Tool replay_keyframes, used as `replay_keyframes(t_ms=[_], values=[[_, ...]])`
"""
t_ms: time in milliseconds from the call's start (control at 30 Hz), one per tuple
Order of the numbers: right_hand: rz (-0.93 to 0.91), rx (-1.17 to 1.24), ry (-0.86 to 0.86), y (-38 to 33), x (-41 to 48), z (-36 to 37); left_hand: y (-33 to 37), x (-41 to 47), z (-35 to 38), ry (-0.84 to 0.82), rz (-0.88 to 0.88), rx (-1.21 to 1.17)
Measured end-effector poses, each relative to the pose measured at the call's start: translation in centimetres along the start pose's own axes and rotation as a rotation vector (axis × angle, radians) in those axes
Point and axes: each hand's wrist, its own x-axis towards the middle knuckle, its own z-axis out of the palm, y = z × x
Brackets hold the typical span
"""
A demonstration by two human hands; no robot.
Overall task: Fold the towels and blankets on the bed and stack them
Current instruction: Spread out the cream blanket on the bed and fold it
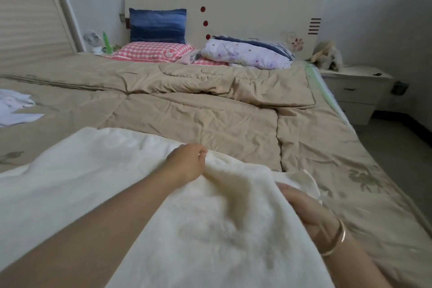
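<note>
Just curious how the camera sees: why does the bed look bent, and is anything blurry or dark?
Head view: the wide-angle lens bends the bed at its right and tilts the wardrobe; light is dim and even, no glare; the cream towel by the right hand is smeared; the blue pillow is sharper.

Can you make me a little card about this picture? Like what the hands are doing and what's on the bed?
left hand: left hand pinches the far edge of the cream blanket
right hand: right hand holds the blanket's right side, fingers partly hidden by cloth
blanket state: bunched between the hands, not yet folded
underneath: tan quilt covering the bed
by the headboard: blue pillow, pink checked pillow, flowery quilt
far left: white cloth
beside the bed: nightstand
</note>
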Motion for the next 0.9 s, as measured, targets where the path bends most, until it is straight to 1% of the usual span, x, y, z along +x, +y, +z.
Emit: replay_keyframes(t_ms=[33, 67, 100, 133, 167, 200, 233, 300, 367, 433, 533, 633, 733, 800, 900], values=[[-0.013, -0.049, 0.058, -0.4, -1.1, 0.4, -0.1, 1.0, 0.2, -0.102, -0.003, 0.026], [-0.087, -0.088, 0.076, -0.6, -1.1, -0.7, -0.2, 1.9, 0.3, -0.205, 0.008, 0.038], [-0.095, -0.147, 0.118, -1.3, -1.9, -0.1, -0.3, 2.5, 0.0, -0.289, 0.015, 0.046], [-0.129, -0.172, 0.166, -1.5, -2.0, -1.1, -0.3, 3.0, -0.2, -0.345, 0.019, 0.054], [-0.123, -0.239, 0.225, -2.1, -2.5, -1.2, -0.2, 3.2, -0.8, -0.382, 0.024, 0.073], [-0.126, -0.251, 0.231, -2.4, -2.6, -1.9, 0.0, 3.3, -1.4, -0.412, 0.033, 0.097], [-0.083, -0.319, 0.280, -2.8, -3.0, -2.2, 0.1, 3.2, -1.9, -0.434, 0.042, 0.120], [-0.053, -0.433, 0.342, -3.6, -3.6, -3.0, 0.1, 2.9, -2.5, -0.451, 0.056, 0.156], [-0.050, -0.489, 0.399, -4.3, -4.5, -3.4, -0.3, 2.6, -2.4, -0.474, 0.043, 0.166], [-0.104, -0.401, 0.472, -5.0, -4.8, -4.3, -0.7, 2.5, -2.1, -0.482, 0.030, 0.175], [-0.183, -0.233, 0.623, -5.5, -4.7, -5.7, -0.8, 2.5, -1.8, -0.503, 0.058, 0.180], [-0.283, -0.136, 0.649, -5.2, -4.0, -6.2, -0.2, 2.2, -1.7, -0.558, 0.077, 0.114], [-0.327, -0.239, 0.660, -4.6, -3.1, -5.9, 0.9, 1.5, -1.6, -0.590, 0.121, 0.007], [-0.399, -0.345, 0.691, -4.2, -2.6, -5.4, 1.8, 0.9, -1.7, -0.584, 0.115, -0.064], [-0.478, -0.577, 0.742, -3.7, -2.2, -4.9, 2.6, 0.7, -1.8, -0.505, 0.072, -0.130]])
